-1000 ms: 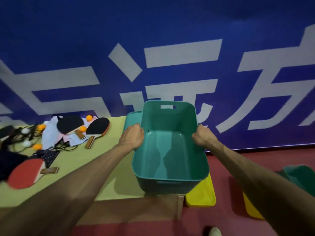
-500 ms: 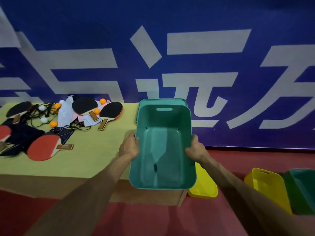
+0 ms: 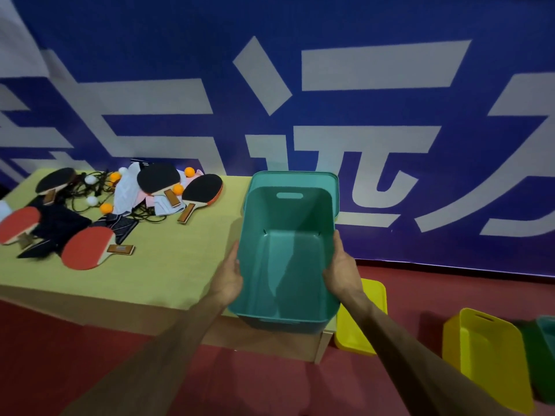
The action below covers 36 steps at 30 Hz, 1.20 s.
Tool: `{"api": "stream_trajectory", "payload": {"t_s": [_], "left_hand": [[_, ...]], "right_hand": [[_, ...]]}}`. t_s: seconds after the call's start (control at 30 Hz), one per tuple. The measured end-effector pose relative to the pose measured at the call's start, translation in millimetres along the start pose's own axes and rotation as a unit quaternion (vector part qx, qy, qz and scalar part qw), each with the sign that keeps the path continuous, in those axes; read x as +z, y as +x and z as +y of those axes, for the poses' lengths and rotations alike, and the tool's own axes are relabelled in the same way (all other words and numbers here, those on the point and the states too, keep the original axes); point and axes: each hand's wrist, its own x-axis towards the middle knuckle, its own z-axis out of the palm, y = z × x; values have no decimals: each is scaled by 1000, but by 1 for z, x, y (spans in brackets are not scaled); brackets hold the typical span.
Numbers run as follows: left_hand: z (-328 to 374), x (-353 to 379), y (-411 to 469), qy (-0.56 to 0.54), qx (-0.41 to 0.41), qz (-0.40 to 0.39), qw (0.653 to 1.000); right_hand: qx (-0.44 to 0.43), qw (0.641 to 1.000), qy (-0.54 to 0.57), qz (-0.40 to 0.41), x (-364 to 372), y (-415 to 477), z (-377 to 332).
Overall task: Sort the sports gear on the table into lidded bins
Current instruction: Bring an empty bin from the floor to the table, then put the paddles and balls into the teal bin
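Clamping the teal bin (image 3: 285, 265) by its long sides, left hand (image 3: 229, 276) and right hand (image 3: 342, 270) keep each grip pressed shut; the paddles (image 3: 88, 247) lie left, nearer the left hand.

paddles (image 3: 90, 247) crowd left; table (image 3: 180, 235) middle bare

- There is one view, from a wide-angle camera on the person's head, looking forward and down.
- It faces a blue wall (image 3: 360, 31) with large white characters, whose lines bend toward the picture edges.
- Both forearms reach in from the bottom edge; the hands are close, near the centre.
- The bench (image 3: 168, 265) runs from the left edge to the middle, seen from above.
- Red floor (image 3: 270, 382) fills the bottom and right.
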Motion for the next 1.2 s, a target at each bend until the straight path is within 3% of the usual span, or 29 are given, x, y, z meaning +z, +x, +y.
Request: {"api": "stream_trajectory", "payload": {"t_s": [0.17, 0.33, 0.5, 0.6, 0.67, 0.83, 1.0, 1.2], "left_hand": [[-10, 10, 13, 61, -1, 50, 997], [-4, 9, 28, 37, -24, 78, 996], [0, -1, 26, -33, -52, 42, 997], [2, -21, 20, -34, -48, 10, 998], [-2, -47, 15, -30, -48, 8, 998], [-46, -143, -1, -83, -52, 25, 995], [-104, -260, -26, -129, -48, 48, 989], [-180, -378, -49, -160, -82, 163, 970]], "right_hand": [[-33, 998, -23, 37, 10, -3, -1], [-21, 997, -44, 52, 10, 10, -2], [-26, 994, -107, 21, 9, 10, -5], [3, 970, -242, 36, 3, 6, -11], [11, 952, -298, 63, 6, 5, -34], [-99, 966, -229, 70, 71, -16, -144], [-172, 972, -158, -28, 181, -56, -258], [-226, 957, -136, -119, 291, -97, -349]]}}
